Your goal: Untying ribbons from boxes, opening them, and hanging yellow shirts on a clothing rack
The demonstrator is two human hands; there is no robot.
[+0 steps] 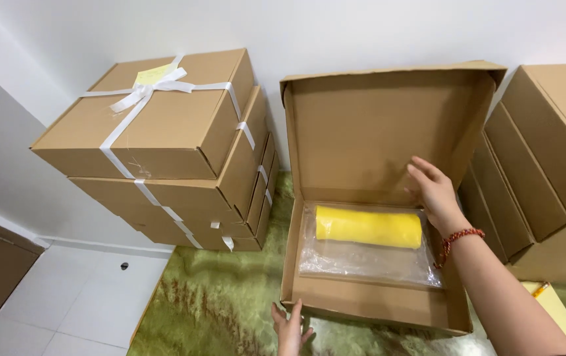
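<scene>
Open cardboard box (375, 300) on the green marbled surface (224, 303), lid up against the wall. Yellow roll (368, 226) in its clear plastic bag (362, 260) lies flat inside, toward the back. Your right hand (436, 192) rests on the lid's inner face, fingers spread, gripping nothing. Left hand (289, 326) steadies the front corner, fingers apart. Packing looks done; closing probably calls for drawing the lid forward evenly. Ribbon-tied boxes (164, 145) stacked left.
</scene>
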